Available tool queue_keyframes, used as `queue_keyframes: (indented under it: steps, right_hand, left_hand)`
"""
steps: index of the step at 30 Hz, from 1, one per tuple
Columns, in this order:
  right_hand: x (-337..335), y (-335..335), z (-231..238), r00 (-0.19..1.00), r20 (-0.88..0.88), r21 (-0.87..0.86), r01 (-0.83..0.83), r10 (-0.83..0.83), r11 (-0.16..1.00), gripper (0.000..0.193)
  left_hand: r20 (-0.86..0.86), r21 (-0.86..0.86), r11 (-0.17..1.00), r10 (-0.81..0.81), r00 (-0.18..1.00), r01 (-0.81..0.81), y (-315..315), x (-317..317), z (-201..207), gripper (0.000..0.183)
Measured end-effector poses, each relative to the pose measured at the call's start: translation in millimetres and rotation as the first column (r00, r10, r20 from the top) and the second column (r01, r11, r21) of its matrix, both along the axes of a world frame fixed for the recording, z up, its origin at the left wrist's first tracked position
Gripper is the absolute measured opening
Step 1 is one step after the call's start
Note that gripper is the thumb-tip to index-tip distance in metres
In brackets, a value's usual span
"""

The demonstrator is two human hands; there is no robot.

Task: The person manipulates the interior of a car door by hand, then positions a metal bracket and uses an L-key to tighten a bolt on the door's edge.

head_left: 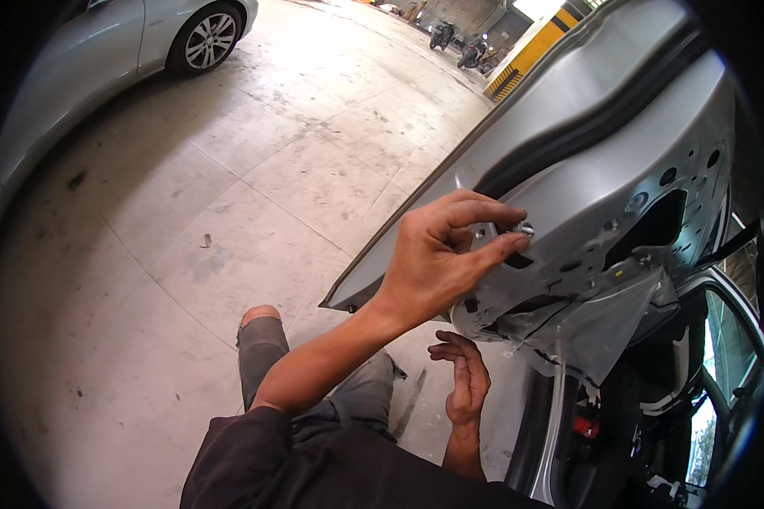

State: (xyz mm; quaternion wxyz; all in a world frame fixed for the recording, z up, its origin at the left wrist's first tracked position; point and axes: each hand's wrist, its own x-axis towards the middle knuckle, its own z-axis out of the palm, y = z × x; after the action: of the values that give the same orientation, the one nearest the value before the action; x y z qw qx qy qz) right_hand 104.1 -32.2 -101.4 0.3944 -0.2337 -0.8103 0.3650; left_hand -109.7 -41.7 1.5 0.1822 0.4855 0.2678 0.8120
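Observation:
My left hand (437,254) reaches up to a silver car door (535,191) that stands swung out with its bare inner metal showing. Between thumb and forefinger it pinches a small shiny metal piece, bolt-like (527,228), close to the door's inner face; its exact kind is too small to tell. Lower down, my right hand (464,380) hovers below the door's lower edge, its fingers loosely bent and the thumb apart, with nothing visible in it. A clear plastic sheet (607,327) hangs loose from the door's holed inner panel.
A black rubber seal (569,144) runs along the door. The car's door opening (552,433) lies at the lower right, with the dark interior beyond. Another silver car (85,76) stands at the far left. A yellow-black pillar (526,55) and motorcycles (471,53) are at the back.

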Motion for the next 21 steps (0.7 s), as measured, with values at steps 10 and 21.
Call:
queue_keyframes:
  steps: [10, 21]
  right_hand:
    - [1, 3, -6, 1.0, -0.024, -0.045, -0.005, 0.004, 0.999, 0.034]
    - [0, 1, -8, 0.999, 0.037, -0.034, -0.018, 0.019, 0.999, 0.03]
  left_hand:
    - [0.006, -0.038, 0.999, 0.033, 0.999, -0.032, 7, 3, -1, 0.022]
    - [0.039, -0.027, 0.999, 0.024, 0.999, -0.023, 11, 9, -4, 0.018]
